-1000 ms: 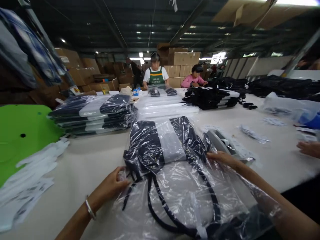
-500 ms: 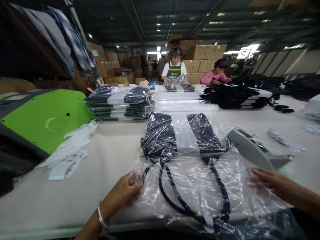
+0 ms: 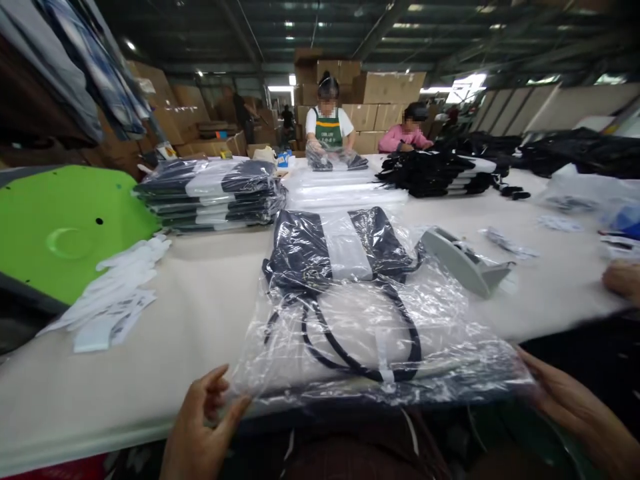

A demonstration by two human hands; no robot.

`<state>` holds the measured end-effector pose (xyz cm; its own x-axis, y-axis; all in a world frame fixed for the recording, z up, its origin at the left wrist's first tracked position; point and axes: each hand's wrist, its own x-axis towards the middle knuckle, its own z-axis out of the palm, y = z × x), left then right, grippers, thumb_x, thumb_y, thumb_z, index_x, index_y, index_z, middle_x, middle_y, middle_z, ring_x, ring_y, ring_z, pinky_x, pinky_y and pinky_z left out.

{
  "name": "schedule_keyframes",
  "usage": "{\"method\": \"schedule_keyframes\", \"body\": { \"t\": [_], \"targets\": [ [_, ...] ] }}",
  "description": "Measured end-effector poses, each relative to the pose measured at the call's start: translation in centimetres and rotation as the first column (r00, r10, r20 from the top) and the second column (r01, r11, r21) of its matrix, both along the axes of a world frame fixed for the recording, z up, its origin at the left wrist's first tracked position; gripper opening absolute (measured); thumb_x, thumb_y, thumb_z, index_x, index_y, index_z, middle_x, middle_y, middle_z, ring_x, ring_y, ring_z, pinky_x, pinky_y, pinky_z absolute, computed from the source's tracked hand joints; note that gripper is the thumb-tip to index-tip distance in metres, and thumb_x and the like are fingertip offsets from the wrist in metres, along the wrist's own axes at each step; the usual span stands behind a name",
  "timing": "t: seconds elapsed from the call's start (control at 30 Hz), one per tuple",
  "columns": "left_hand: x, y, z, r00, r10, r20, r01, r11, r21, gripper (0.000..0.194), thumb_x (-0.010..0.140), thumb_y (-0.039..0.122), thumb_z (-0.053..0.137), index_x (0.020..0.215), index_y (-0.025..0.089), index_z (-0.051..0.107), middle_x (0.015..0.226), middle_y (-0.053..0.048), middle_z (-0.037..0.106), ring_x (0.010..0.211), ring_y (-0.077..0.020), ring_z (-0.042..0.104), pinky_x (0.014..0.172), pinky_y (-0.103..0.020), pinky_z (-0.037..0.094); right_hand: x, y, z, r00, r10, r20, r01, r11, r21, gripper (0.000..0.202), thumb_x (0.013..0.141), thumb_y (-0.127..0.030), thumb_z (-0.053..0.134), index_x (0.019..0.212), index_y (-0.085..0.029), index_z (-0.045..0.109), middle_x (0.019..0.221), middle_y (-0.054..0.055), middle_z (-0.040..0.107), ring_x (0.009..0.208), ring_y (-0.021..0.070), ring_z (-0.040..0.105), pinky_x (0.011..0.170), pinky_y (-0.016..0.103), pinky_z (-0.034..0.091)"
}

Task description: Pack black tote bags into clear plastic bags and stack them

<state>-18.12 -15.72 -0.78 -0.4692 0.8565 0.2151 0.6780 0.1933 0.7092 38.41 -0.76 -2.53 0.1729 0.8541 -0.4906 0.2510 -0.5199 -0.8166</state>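
Note:
A clear plastic bag (image 3: 445, 320) lies in front of me, its near end hanging over the table edge. Inside it is a dark bag (image 3: 300, 250) with a white band across its middle and long black handles (image 3: 413, 333) looped towards me. My left hand (image 3: 200, 420) is at the plastic's near left corner, thumb and fingers apart. At the near right corner, my right hand (image 3: 565, 403) has the plastic's edge between thumb and fingers; its fingertips are partly hidden.
A grey tape dispenser (image 3: 463, 263) stands right of the bag. White label strips (image 3: 113, 293) lie by a green machine (image 3: 70, 233). Stacked packed bags (image 3: 210, 193) and black goods (image 3: 440, 175) stand further back. Two people work opposite; another person's hand (image 3: 623, 280) shows at right.
The plastic's near end has been drawn out straighter and flatter along the table edge. My left hand has moved down and its closed fingers have opened. The view has shifted right.

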Motion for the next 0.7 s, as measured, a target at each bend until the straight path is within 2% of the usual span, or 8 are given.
{"method": "schedule_keyframes", "body": {
  "t": [0.03, 0.1, 0.2, 0.33, 0.43, 0.53, 0.6, 0.7],
  "targets": [
    [0.4, -0.1, 0.0, 0.978, -0.069, -0.198, 0.091, 0.991, 0.103, 0.063, 0.074, 0.064, 0.068, 0.121, 0.025, 0.054, 0.107, -0.008, 0.069, 0.097, -0.0305, 0.065, 0.085, -0.042, 0.053, -0.4, -1.1, -1.0, 0.998, -0.029, -0.05, 0.027, 0.999, -0.03, 0.039, 0.062, -0.066, 0.068, 0.074, -0.029, 0.065, 0.081, 0.016, 0.071, 0.072, 0.0284, 0.071, 0.061, 0.034, 0.06],
    [1.9, 0.5, 0.3, 0.81, -0.25, -0.53, 0.368, 0.921, 0.128, 0.059, 0.08, 0.049, 0.069, 0.132, 0.027, 0.051, 0.132, -0.009, 0.061, 0.125, -0.0327, 0.053, 0.108, -0.047, 0.038, -2.2, -3.5, -2.8, 0.989, 0.002, -0.146, -0.024, 0.988, -0.15, 0.04, 0.062, -0.062, 0.076, 0.079, -0.027, 0.067, 0.076, 0.011, 0.07, 0.063, 0.0204, 0.069, 0.05, 0.025, 0.055],
    [4.4, 2.5, 1.0, 0.586, -0.407, -0.7, 0.583, 0.813, 0.015, 0.038, 0.089, 0.022, 0.059, 0.128, 0.027, 0.056, 0.13, -0.004, 0.063, 0.131, -0.026, 0.049, 0.117, -0.044, 0.024, -6.9, -6.0, -3.6, 0.913, 0.296, -0.282, -0.373, 0.885, -0.278, 0.054, 0.063, -0.065, 0.077, 0.093, -0.021, 0.067, 0.072, 0.006, 0.07, 0.056, 0.0173, 0.068, 0.042, 0.02, 0.05],
    [6.1, 4.7, 3.0, 0.644, -0.412, -0.645, 0.609, 0.786, 0.106, 0.023, 0.096, 0.008, 0.044, 0.101, 0.021, 0.063, 0.096, 0.0, 0.071, 0.099, -0.0159, 0.064, 0.109, -0.041, 0.033, -14.8, -7.1, -0.4, 0.729, 0.556, -0.4, -0.648, 0.748, -0.141, 0.055, 0.073, -0.062, 0.071, 0.102, -0.015, 0.063, 0.068, 0.004, 0.07, 0.051, 0.0153, 0.067, 0.042, 0.018, 0.048],
    [6.6, 4.6, 4.8, 0.707, -0.38, -0.596, 0.581, 0.793, 0.184, 0.017, 0.098, 0.013, 0.044, 0.095, 0.02, 0.06, 0.09, 0.0, 0.069, 0.091, -0.016, 0.063, 0.102, -0.04, 0.038, -19.7, -7.5, 2.8, 0.638, 0.636, -0.434, -0.726, 0.685, -0.063, 0.048, 0.077, -0.048, 0.068, 0.112, -0.015, 0.061, 0.072, 0.003, 0.072, 0.046, 0.0111, 0.064, 0.041, 0.016, 0.045],
    [7.2, 3.9, 5.4, 0.728, -0.388, -0.566, 0.576, 0.794, 0.196, 0.006, 0.096, 0.02, 0.052, 0.094, 0.019, 0.058, 0.096, -0.003, 0.068, 0.095, -0.0191, 0.061, 0.096, -0.039, 0.041, -22.7, -7.9, 4.0, 0.575, 0.725, -0.379, -0.794, 0.606, -0.046, 0.045, 0.077, -0.034, 0.064, 0.118, -0.016, 0.059, 0.075, 0.003, 0.073, 0.042, 0.0084, 0.06, 0.041, 0.016, 0.043],
    [7.6, 3.7, 4.5, 0.67, -0.439, -0.599, 0.614, 0.781, 0.114, 0.018, 0.089, 0.024, 0.063, 0.106, 0.019, 0.059, 0.113, -0.006, 0.067, 0.11, -0.0244, 0.058, 0.099, -0.043, 0.041, -23.6, -7.9, 3.3, 0.596, 0.727, -0.34, -0.788, 0.61, -0.077, 0.046, 0.077, -0.034, 0.062, 0.117, -0.014, 0.058, 0.07, 0.002, 0.071, 0.039, 0.0086, 0.057, 0.039, 0.017, 0.043],
    [7.6, 4.4, 2.1, 0.563, -0.484, -0.669, 0.629, 0.777, -0.032, 0.03, 0.082, 0.016, 0.07, 0.111, 0.02, 0.059, 0.116, -0.006, 0.067, 0.108, -0.0267, 0.059, 0.095, -0.044, 0.044, -23.3, -7.4, 1.6, 0.703, 0.642, -0.307, -0.698, 0.704, -0.128, 0.052, 0.075, -0.043, 0.06, 0.117, -0.013, 0.053, 0.065, 0.0, 0.067, 0.04, 0.0107, 0.058, 0.037, 0.018, 0.044]
  ]
}}
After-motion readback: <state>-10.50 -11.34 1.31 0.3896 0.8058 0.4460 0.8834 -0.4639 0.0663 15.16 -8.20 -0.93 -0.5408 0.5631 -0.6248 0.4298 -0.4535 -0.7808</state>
